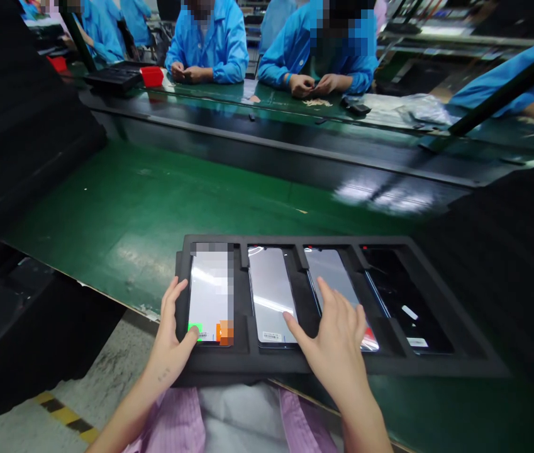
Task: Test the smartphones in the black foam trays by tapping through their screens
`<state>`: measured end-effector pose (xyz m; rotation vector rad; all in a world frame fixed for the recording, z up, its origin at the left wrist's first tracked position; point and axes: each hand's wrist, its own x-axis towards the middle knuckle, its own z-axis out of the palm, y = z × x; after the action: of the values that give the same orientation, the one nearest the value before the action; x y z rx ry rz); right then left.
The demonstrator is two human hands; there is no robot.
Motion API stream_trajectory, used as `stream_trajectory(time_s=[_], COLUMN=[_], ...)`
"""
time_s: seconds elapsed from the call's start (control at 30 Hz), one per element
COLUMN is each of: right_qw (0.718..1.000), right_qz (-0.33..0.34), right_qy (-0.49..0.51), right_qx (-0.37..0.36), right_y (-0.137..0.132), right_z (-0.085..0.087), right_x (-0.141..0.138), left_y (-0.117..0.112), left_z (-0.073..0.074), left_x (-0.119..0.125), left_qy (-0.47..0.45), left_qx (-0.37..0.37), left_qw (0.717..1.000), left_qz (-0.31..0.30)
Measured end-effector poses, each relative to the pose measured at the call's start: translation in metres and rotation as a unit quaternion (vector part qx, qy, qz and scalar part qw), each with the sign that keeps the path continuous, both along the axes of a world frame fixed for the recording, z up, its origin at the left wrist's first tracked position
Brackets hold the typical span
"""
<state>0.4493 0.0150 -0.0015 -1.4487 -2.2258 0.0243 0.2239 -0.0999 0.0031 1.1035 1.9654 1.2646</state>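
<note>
A black foam tray [465, 340] lies near the front edge of the green bench, with several smartphones in its slots. My left hand [175, 330] is at the tray's left end, fingers stretched along the rim. Its thumb rests on the lower left corner of the leftmost smartphone [207, 289], whose screen is lit white with green and orange patches. Over the third smartphone [330, 264] hovers my right hand [335, 327], open, its thumb reaching over the second smartphone [271, 283]; contact is hard to judge. The rightmost smartphone [408, 302] has a dark screen and small white labels.
The green bench [106, 189] extends behind the tray to a dark raised ledge [267, 145]. Beyond it, people in blue smocks [222, 38] work at another bench, with a red bin [152, 76] and a black tray [113, 77]. Dark panels [12, 126] flank both sides.
</note>
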Motion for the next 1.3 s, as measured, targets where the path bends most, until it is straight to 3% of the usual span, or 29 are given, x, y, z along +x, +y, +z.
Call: stream_trajectory(time_s=[0.33,0.57,0.73,0.9,1.13,1.3], right_qw=[0.990,1.000,0.997,0.983,0.974,0.981], right_qz=[0.002,-0.005,-0.028,-0.035,-0.028,-0.021], right_qy=[0.139,-0.016,0.072,0.182,0.189,0.166], right_qx=[0.004,-0.021,-0.019,0.018,0.119,0.100], right_y=[0.000,0.000,0.000,0.004,-0.001,-0.005], right_z=[0.005,0.006,0.009,0.011,0.008,-0.002], right_x=[0.010,0.001,0.002,0.023,0.070,0.078], left_y=[-0.001,-0.001,0.000,-0.001,-0.002,-0.002], left_z=[-0.004,-0.005,-0.003,-0.004,-0.006,-0.014], left_x=[0.000,-0.001,-0.001,-0.002,-0.003,-0.010], left_qy=[-0.003,0.002,0.001,0.007,0.057,0.078], left_qx=[0.011,0.008,0.008,0.009,0.006,0.001], left_qw=[1.000,1.000,1.000,1.000,0.998,0.997], left_qz=[0.001,0.010,0.010,0.011,0.015,0.016])
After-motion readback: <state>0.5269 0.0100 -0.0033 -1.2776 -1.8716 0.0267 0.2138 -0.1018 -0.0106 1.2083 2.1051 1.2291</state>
